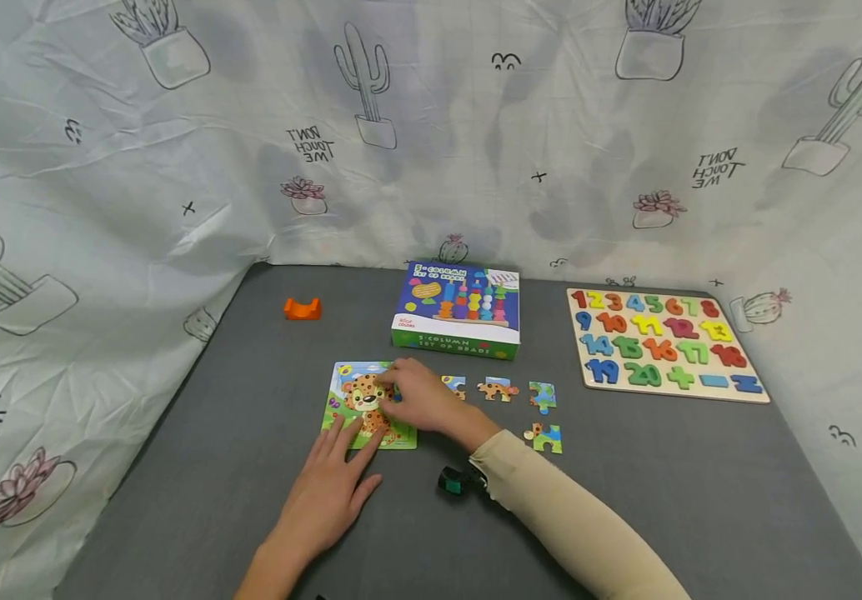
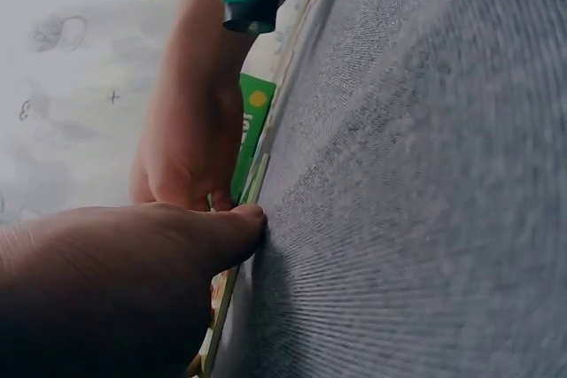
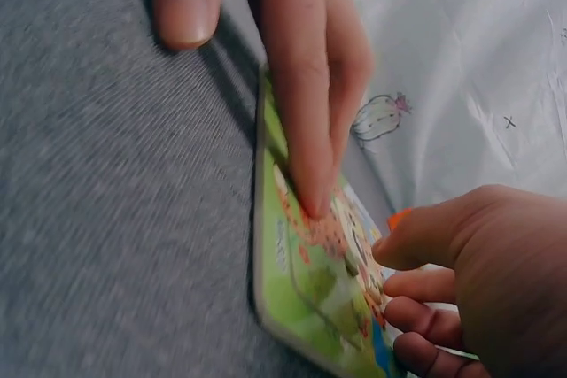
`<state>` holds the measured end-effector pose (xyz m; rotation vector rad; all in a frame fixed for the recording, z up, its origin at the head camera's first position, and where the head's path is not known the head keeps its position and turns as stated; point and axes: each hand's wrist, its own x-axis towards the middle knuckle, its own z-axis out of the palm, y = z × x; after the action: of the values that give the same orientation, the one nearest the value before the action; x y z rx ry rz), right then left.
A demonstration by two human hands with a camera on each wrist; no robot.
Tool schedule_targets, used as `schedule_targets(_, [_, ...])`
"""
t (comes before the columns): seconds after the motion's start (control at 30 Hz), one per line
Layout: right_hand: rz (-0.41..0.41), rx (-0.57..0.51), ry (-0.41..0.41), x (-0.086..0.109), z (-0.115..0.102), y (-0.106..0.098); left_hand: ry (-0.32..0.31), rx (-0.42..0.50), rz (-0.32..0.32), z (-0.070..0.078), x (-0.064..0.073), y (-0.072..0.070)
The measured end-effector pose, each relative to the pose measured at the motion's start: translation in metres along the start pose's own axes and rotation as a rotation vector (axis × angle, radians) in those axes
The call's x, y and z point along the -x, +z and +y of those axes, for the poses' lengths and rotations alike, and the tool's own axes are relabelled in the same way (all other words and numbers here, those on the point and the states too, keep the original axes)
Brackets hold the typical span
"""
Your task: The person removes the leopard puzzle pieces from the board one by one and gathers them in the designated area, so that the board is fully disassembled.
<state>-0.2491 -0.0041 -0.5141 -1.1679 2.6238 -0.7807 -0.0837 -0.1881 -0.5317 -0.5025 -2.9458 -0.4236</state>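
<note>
Neat seating likely called for the left hand (image 1: 329, 490), fingers extended on the one square green-and-blue leopard puzzle board (image 1: 362, 400) on the matt grey table (image 1: 213, 500), to steady it while the right hand (image 1: 427, 397) (its grip could not be told) pressed evenly, four small multicoloured jigsaw pieces (image 1: 543, 396) showing alongside

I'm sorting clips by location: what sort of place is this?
Probably a makeshift play or filming corner: a grey tabletop backed by a cactus-print cloth, with a leopard puzzle and a number board on it.
</note>
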Motion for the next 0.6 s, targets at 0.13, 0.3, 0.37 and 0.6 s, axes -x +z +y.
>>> schedule_targets(0.13, [0.02, -0.049, 0.015, -0.0034, 0.0006, 0.0014, 0.002, 0.005, 0.003, 0.0, -0.0005, 0.0017])
schedule_targets(0.3, [0.031, -0.097, 0.056, -0.0064, -0.0005, 0.003, 0.003, 0.012, 0.011, 0.0005, -0.0009, 0.0027])
schedule_targets(0.37, [0.03, -0.108, 0.071, -0.0061, -0.0018, 0.0027, 0.005, 0.007, 0.009, 0.0008, -0.001, 0.0028])
schedule_targets(0.6, [0.042, -0.185, 0.075, -0.0037, -0.0049, -0.0012, 0.021, 0.018, 0.044, -0.0029, -0.0043, 0.0045])
